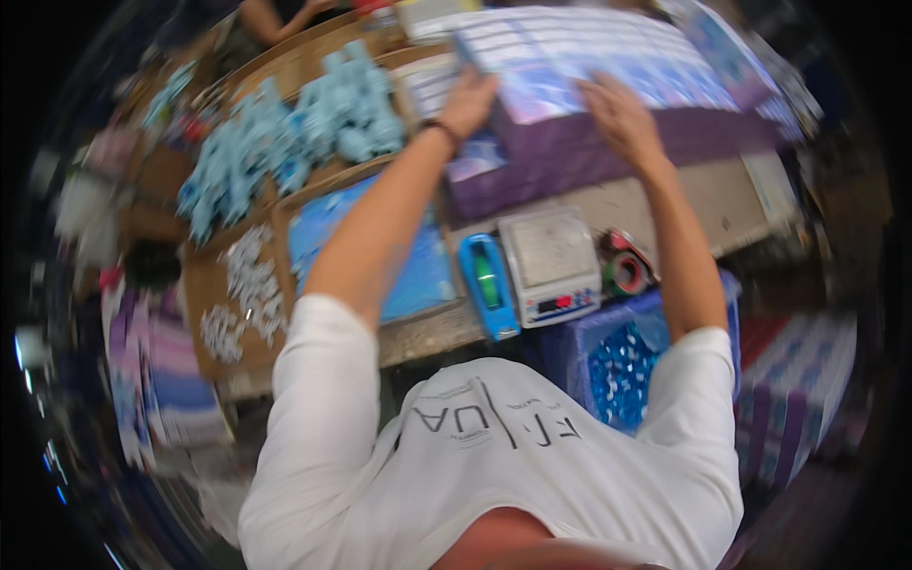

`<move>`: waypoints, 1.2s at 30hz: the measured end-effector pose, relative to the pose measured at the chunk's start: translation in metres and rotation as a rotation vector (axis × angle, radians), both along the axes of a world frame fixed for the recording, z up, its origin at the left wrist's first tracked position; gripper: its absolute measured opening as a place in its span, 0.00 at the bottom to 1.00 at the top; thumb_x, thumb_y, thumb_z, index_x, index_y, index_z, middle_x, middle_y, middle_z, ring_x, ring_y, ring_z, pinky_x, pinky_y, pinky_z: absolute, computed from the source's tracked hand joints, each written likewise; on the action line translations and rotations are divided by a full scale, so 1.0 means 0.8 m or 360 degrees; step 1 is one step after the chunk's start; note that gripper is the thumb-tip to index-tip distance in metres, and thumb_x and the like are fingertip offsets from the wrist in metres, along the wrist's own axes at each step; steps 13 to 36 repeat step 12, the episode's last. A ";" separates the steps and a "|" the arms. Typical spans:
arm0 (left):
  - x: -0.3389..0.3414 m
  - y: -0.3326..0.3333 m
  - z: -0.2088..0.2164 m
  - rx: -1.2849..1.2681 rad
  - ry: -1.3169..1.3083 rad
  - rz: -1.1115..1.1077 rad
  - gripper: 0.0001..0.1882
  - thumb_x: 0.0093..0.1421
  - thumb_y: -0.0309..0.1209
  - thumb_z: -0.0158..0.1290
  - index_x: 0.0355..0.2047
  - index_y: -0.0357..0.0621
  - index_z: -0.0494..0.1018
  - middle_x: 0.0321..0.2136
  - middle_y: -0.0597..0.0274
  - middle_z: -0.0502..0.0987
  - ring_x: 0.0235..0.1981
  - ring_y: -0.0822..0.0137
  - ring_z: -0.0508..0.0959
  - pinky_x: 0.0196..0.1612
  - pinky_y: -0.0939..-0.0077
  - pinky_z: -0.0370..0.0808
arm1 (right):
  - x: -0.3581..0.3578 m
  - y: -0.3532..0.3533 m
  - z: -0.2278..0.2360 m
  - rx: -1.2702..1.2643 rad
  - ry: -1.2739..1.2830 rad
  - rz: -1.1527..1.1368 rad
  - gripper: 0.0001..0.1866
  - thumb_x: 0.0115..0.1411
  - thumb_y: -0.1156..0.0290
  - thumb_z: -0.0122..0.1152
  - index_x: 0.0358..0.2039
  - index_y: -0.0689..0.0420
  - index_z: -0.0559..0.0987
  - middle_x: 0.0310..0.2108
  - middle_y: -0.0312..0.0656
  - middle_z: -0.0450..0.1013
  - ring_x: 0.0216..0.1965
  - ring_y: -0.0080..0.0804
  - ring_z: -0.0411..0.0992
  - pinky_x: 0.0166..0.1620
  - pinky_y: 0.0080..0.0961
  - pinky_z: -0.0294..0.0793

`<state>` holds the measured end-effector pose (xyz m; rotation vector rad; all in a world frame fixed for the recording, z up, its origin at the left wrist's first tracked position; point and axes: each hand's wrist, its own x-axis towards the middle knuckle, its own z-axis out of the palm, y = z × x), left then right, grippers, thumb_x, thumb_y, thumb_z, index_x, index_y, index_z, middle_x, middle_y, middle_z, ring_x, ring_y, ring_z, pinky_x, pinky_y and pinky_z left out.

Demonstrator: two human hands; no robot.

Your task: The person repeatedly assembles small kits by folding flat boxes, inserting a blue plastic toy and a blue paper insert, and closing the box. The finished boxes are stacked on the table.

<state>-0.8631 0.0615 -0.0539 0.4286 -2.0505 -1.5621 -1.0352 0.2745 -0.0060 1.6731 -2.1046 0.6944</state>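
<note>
A long row of printed white, blue and purple boxes (608, 71) stands across the back of the table on a purple base (570, 161). My left hand (468, 103) lies against the left end of the row, fingers extended along its side. Farther right, my right hand (622, 119) rests at the front edge of the boxes with its fingers stretched out. Both hands look a little blurred, and I see nothing lifted in either one.
Closer to me are a blue tape dispenser (487, 285), a weighing scale (549, 255) and a tape roll (627, 273). A blue bin (570, 356) holds small blue pieces. On the left, cardboard trays hold light-blue items (351, 104), small white pieces (252, 280) and blue packets (418, 271). Another person's arm (275, 21) shows far back.
</note>
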 end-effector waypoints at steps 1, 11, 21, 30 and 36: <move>0.004 -0.002 -0.003 -0.0704 -0.0107 0.0002 0.20 0.62 0.35 0.45 0.52 0.38 0.66 0.46 0.40 0.74 0.51 0.45 0.72 0.54 0.52 0.68 | -0.003 0.001 -0.001 0.0024 0.0038 0.0020 0.18 0.68 0.58 0.46 0.52 0.50 0.78 0.57 0.52 0.69 0.59 0.49 0.66 0.61 0.39 0.64; 0.386 -0.041 0.034 -0.0697 -0.0371 0.0546 0.37 0.55 0.51 0.57 0.59 0.42 0.65 0.41 0.36 0.77 0.42 0.42 0.79 0.45 0.55 0.74 | -0.120 -0.007 -0.055 0.0176 -0.0140 0.0210 0.22 0.72 0.59 0.40 0.58 0.55 0.74 0.64 0.49 0.62 0.68 0.42 0.56 0.67 0.35 0.53; 0.455 -0.064 0.040 -0.0854 -0.0454 0.0666 0.38 0.56 0.50 0.57 0.64 0.47 0.61 0.49 0.40 0.76 0.48 0.51 0.79 0.52 0.60 0.73 | -0.139 -0.009 -0.069 0.0073 -0.0434 0.0220 0.22 0.72 0.57 0.43 0.58 0.54 0.74 0.64 0.52 0.62 0.68 0.50 0.54 0.69 0.39 0.47; 0.455 -0.064 0.040 -0.0854 -0.0454 0.0666 0.38 0.56 0.50 0.57 0.64 0.47 0.61 0.49 0.40 0.76 0.48 0.51 0.79 0.52 0.60 0.73 | -0.139 -0.009 -0.069 0.0073 -0.0434 0.0220 0.22 0.72 0.57 0.43 0.58 0.54 0.74 0.64 0.52 0.62 0.68 0.50 0.54 0.69 0.39 0.47; 0.455 -0.064 0.040 -0.0854 -0.0454 0.0666 0.38 0.56 0.50 0.57 0.64 0.47 0.61 0.49 0.40 0.76 0.48 0.51 0.79 0.52 0.60 0.73 | -0.139 -0.009 -0.069 0.0073 -0.0434 0.0220 0.22 0.72 0.57 0.43 0.58 0.54 0.74 0.64 0.52 0.62 0.68 0.50 0.54 0.69 0.39 0.47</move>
